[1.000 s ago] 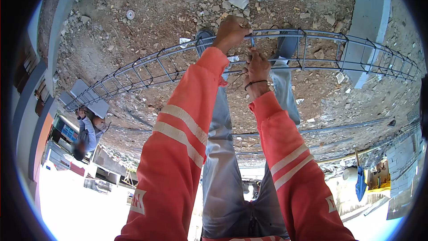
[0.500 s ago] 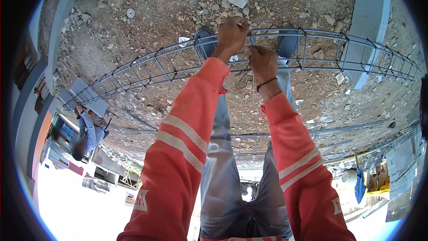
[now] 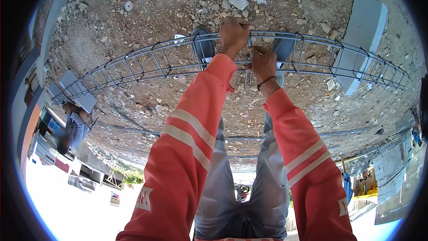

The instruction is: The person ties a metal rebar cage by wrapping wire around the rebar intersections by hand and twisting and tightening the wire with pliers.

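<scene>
The rebar cage (image 3: pixel 302 36) crosses above the person's shoes (image 3: pixel 203 46), probably propped by the slab (image 3: pixel 360 29) under its right stretch; left hand (image 3: pixel 235 34) and right hand (image 3: pixel 264 64) clench at its middle (anything pinched is hidden).

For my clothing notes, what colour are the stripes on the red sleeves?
Off-white stripes; clearest in the head view.

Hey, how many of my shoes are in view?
2: the left shoe, left of your left hand, and the right shoe, beyond your right hand. Bars of the rebar cage partly hide both.
</scene>
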Demonstrator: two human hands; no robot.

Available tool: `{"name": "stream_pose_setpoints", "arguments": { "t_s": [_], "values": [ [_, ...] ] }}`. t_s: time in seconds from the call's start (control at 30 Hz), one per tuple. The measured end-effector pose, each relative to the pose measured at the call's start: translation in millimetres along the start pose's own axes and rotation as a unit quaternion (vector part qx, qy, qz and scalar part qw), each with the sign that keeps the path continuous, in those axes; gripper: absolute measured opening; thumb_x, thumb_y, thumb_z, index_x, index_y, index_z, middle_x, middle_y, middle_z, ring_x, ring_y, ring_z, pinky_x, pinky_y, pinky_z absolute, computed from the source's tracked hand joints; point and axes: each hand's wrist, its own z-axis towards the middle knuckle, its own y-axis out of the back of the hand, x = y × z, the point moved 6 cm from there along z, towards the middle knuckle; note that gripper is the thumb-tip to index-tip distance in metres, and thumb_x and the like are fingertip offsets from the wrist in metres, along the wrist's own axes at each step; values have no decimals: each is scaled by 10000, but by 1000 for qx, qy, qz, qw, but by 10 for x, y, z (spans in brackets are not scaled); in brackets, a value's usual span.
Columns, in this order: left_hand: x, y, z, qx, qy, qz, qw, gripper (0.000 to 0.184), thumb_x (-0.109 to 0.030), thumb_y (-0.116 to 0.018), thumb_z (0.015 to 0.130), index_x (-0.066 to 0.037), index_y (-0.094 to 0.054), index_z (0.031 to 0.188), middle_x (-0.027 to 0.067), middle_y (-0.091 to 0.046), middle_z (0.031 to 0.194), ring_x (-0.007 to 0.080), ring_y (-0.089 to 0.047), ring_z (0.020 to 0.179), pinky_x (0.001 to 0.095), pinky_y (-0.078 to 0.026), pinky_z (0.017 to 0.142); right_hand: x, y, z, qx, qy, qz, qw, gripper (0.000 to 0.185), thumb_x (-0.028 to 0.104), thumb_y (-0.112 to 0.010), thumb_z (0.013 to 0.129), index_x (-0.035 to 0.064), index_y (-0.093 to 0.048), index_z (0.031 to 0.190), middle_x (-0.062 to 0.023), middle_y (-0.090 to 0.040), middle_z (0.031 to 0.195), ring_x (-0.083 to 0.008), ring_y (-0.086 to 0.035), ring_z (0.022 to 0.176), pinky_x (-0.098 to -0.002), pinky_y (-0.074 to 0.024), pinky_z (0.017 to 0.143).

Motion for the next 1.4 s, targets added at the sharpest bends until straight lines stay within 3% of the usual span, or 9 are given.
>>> {"name": "stream_pose_setpoints", "arguments": {
  "t_s": [0.17,0.23,0.43,0.53,0.83,1.1,1.23,1.3,1.4],
  "values": [
    [39,54,-51,7,-9,-65,998,224,-218,-764,811,-34,-758,938,116,-742,805,202,-714,730,322,-553,709,229,150,163,-24,89,-130,987,238,237,-602,871,70,-771,877,-208,-713,786,-345,-723,782,-420,-572,751],
    [87,35,-59,26,-19,-90,995,210,-206,-756,819,-31,-757,936,112,-741,807,195,-712,730,320,-553,709,746,217,221,92,208,-361,905,223,212,-630,858,33,-741,933,-201,-708,837,-325,-708,638,-416,-562,546],
    [17,93,-131,48,-79,-124,988,153,-163,-737,832,-32,-732,910,91,-733,810,196,-712,727,317,-549,697,1630,-94,380,146,361,-657,645,143,202,-669,834,81,-739,863,-172,-710,862,-358,-699,828,-455,-556,721],
    [5,60,-154,51,-93,-94,990,167,-185,-757,804,-44,-709,879,85,-731,813,208,-714,737,322,-541,687,1668,-240,707,176,372,-675,613,138,196,-669,832,99,-743,896,-161,-715,871,-353,-695,855,-464,-546,745],
    [-31,58,-109,26,-31,-82,996,159,-196,-794,706,-82,-699,763,89,-719,777,252,-704,733,357,-526,687,1324,119,1133,333,323,-598,653,223,252,-571,950,128,-720,1060,-146,-718,1017,-358,-681,948,-462,-526,842],
    [-19,18,-35,50,-7,-78,996,101,-172,-716,686,-92,-707,747,143,-705,768,318,-694,773,408,-536,751,848,153,1150,274,331,-533,729,236,322,-535,982,152,-678,1060,-145,-697,950,-381,-655,913,-496,-510,817],
    [-138,-56,50,78,-50,3,996,125,-151,-673,713,-65,-690,803,156,-703,823,341,-688,808,434,-541,771,989,260,1026,276,386,-566,674,254,333,-546,975,118,-674,1022,-174,-685,954,-378,-645,919,-488,-502,824],
    [-170,-100,86,98,-54,9,994,143,-152,-662,722,-57,-686,827,164,-702,873,354,-684,826,446,-542,782,1303,578,748,9,427,-438,791,264,312,-584,941,65,-677,939,-192,-679,863,-392,-650,833,-494,-500,771],
    [-182,-106,130,70,-77,68,992,139,-184,-698,716,-51,-662,694,138,-690,797,335,-676,763,414,-536,722,1337,1022,361,-64,291,-403,865,249,272,-622,893,30,-674,869,-189,-659,743,-407,-643,728,-487,-503,702]
  ]
}}
